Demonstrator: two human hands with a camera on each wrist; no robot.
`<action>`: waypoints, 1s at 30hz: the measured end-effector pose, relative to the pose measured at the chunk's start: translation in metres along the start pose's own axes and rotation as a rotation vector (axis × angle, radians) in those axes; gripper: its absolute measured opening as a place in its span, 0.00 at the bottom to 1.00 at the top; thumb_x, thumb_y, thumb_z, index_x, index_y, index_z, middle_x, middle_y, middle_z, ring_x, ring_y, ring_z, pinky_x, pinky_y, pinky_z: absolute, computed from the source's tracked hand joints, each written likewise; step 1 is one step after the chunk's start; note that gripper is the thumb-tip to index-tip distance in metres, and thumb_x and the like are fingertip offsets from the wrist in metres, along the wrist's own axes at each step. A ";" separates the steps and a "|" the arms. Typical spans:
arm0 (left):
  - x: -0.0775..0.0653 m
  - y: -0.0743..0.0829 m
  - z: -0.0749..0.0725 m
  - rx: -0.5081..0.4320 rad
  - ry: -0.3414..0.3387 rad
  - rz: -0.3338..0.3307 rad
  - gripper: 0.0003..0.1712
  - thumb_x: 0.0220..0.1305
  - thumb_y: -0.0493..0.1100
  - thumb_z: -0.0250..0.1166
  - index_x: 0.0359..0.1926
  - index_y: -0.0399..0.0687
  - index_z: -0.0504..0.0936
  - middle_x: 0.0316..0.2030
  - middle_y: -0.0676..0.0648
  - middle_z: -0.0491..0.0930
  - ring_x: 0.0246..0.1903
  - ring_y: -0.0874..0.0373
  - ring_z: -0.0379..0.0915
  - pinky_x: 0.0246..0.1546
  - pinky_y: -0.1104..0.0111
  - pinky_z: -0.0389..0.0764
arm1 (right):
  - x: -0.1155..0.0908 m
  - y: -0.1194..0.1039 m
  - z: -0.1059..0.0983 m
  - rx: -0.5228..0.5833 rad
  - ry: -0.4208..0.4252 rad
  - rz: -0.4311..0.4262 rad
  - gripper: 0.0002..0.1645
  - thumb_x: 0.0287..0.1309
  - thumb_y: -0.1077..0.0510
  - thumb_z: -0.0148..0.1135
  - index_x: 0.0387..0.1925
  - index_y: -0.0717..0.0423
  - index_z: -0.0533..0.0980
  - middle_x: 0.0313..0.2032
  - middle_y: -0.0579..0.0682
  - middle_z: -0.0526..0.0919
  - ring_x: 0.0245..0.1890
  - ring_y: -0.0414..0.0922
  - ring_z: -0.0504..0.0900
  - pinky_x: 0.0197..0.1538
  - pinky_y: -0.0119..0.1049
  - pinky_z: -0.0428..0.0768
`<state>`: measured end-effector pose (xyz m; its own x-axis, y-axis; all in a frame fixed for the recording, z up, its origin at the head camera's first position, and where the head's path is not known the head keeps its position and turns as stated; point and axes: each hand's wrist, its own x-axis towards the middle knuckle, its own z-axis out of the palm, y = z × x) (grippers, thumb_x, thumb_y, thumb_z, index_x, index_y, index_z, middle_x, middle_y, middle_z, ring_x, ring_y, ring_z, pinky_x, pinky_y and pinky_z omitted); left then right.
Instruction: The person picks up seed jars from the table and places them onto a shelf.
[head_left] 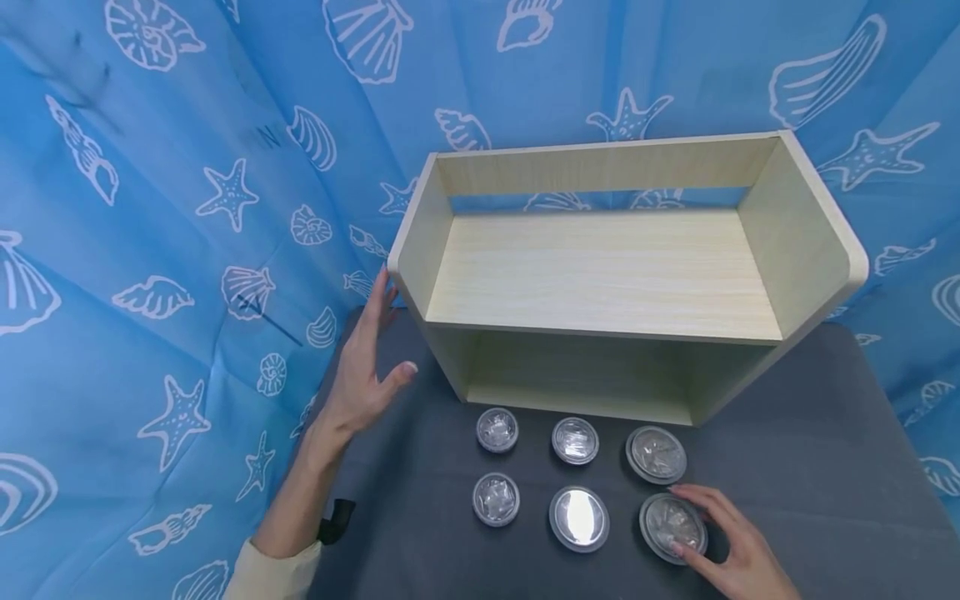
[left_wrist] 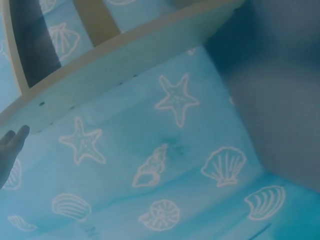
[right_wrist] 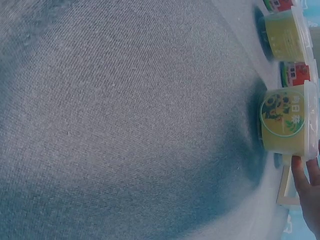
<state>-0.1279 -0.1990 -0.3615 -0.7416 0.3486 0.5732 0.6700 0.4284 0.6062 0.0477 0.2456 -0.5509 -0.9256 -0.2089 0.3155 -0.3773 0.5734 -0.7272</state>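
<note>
My left hand (head_left: 360,367) is raised beside the left side panel of a pale wood shelf (head_left: 600,267), its straight fingertips right at the panel's front edge. In the left wrist view, only part of the left hand's fingers (left_wrist: 10,150) shows, below the panel. At the front right, my right hand (head_left: 738,542) holds a round, lidded clear plastic tub (head_left: 667,521), thumb at the near part of the lid and index finger at the far rim. In the right wrist view this tub (right_wrist: 282,120) stands upright, with yellowish contents and a round sunflower label.
Several more lidded tubs stand before the shelf: two small ones (head_left: 497,429) (head_left: 496,500) at left, two in the middle (head_left: 575,440) (head_left: 579,519), another (head_left: 656,454) behind the held one. A dark cloth (head_left: 825,450) covers the table. Blue shell-print curtains (head_left: 187,292) hang around.
</note>
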 end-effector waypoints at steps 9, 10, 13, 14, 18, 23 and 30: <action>0.021 0.000 -0.003 -0.191 0.001 -0.058 0.56 0.62 0.76 0.52 0.79 0.50 0.46 0.77 0.51 0.50 0.74 0.51 0.50 0.66 0.41 0.61 | -0.007 0.014 0.004 0.005 -0.068 0.010 0.49 0.34 0.61 0.83 0.63 0.56 0.73 0.56 0.39 0.74 0.58 0.20 0.64 0.55 0.13 0.56; 0.023 -0.001 -0.004 -0.206 0.003 -0.073 0.55 0.63 0.76 0.51 0.79 0.52 0.47 0.77 0.52 0.50 0.74 0.52 0.50 0.67 0.42 0.61 | -0.008 0.016 0.004 0.005 -0.077 0.013 0.49 0.34 0.61 0.84 0.63 0.57 0.73 0.56 0.39 0.74 0.58 0.20 0.64 0.55 0.13 0.56; 0.025 -0.002 -0.004 -0.245 0.012 -0.093 0.52 0.65 0.74 0.51 0.79 0.53 0.49 0.76 0.53 0.52 0.74 0.53 0.50 0.68 0.43 0.59 | -0.011 0.019 0.006 -0.022 -0.104 0.041 0.51 0.34 0.57 0.85 0.65 0.55 0.72 0.58 0.34 0.73 0.58 0.19 0.64 0.53 0.14 0.59; 0.026 -0.002 -0.004 -0.253 0.015 -0.093 0.51 0.65 0.74 0.51 0.79 0.53 0.50 0.76 0.53 0.52 0.74 0.53 0.50 0.68 0.42 0.59 | -0.012 0.020 0.006 -0.035 -0.114 0.054 0.52 0.34 0.55 0.85 0.66 0.53 0.72 0.59 0.32 0.72 0.58 0.19 0.63 0.53 0.14 0.60; 0.029 -0.003 -0.004 -0.277 0.025 -0.096 0.48 0.67 0.72 0.51 0.78 0.53 0.52 0.76 0.52 0.53 0.74 0.52 0.51 0.67 0.39 0.58 | -0.015 0.020 0.004 -0.103 -0.152 0.105 0.54 0.35 0.49 0.85 0.67 0.48 0.71 0.61 0.27 0.69 0.58 0.20 0.65 0.47 0.25 0.74; 0.038 -0.004 -0.003 -0.284 0.040 -0.097 0.46 0.68 0.72 0.49 0.77 0.53 0.55 0.75 0.51 0.56 0.73 0.52 0.54 0.68 0.41 0.58 | -0.013 0.019 0.002 -0.126 -0.144 0.116 0.54 0.33 0.49 0.85 0.67 0.48 0.71 0.59 0.29 0.71 0.55 0.24 0.69 0.46 0.29 0.76; 0.046 -0.008 -0.003 -0.325 0.065 -0.105 0.42 0.70 0.69 0.48 0.76 0.51 0.59 0.73 0.49 0.60 0.69 0.49 0.60 0.61 0.43 0.69 | -0.007 0.015 0.003 -0.099 -0.124 0.010 0.56 0.30 0.52 0.87 0.66 0.51 0.72 0.58 0.39 0.76 0.57 0.24 0.68 0.54 0.13 0.61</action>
<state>-0.1672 -0.1887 -0.3382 -0.8101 0.2589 0.5261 0.5741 0.1679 0.8014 0.0482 0.2529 -0.5656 -0.9280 -0.2956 0.2269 -0.3694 0.6500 -0.6641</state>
